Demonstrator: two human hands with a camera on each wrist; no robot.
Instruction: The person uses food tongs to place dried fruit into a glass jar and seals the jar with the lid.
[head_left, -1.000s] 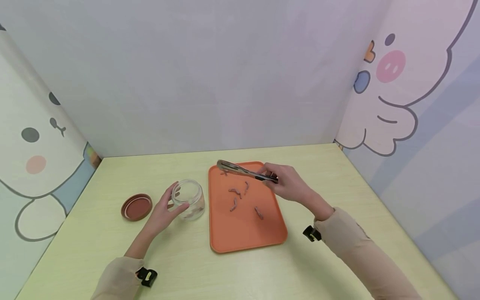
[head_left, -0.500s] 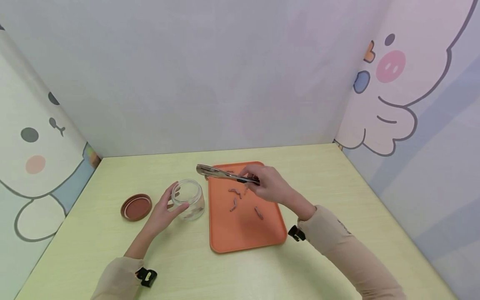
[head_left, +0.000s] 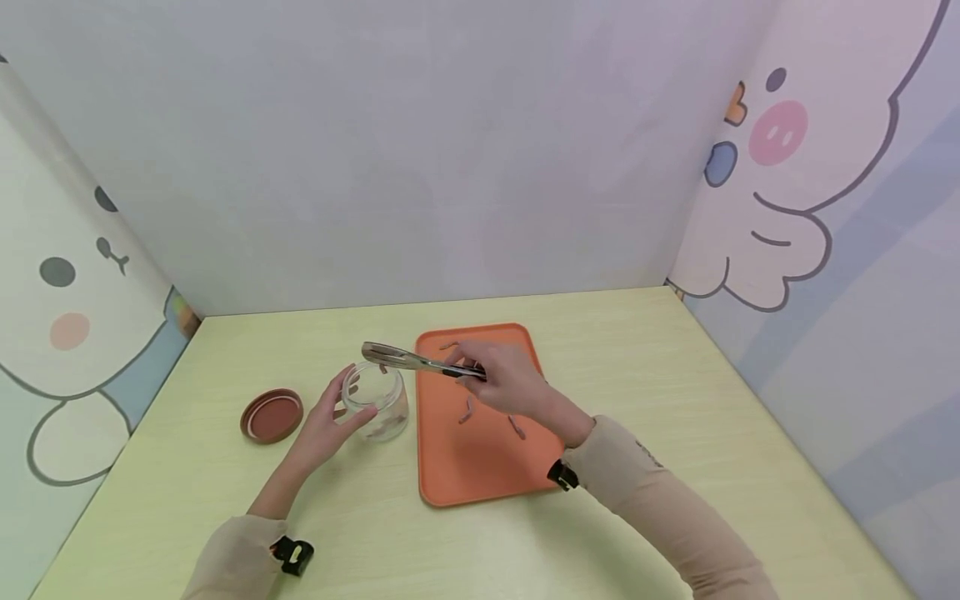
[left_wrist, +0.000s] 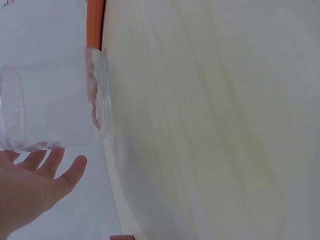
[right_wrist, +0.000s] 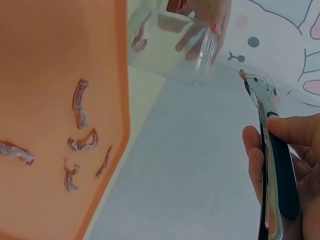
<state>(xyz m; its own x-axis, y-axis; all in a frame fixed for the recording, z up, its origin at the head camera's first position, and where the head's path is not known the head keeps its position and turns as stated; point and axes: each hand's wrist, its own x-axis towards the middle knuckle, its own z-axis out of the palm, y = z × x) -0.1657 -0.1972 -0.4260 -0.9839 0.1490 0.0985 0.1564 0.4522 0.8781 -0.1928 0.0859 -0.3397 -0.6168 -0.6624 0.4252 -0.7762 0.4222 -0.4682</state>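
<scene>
- "By the left hand (head_left: 322, 429), the upright jar (head_left: 390, 421) is clasped; by the right hand (head_left: 502, 381), tongs (head_left: 418, 362) are gripped."
- "And the strip (right_wrist: 242, 74)?"
- "It is pinched at the tongs' tip, above the jar's far rim, nearer the left hand; the tongs are pointed left."

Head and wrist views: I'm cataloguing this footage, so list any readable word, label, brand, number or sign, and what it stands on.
None can be read on the glass jar, brown lid, orange tray or tongs.
The cartoon wall prints show no lettering.
A dark mark on the right sleeve is too small to tell if it is text.
</scene>
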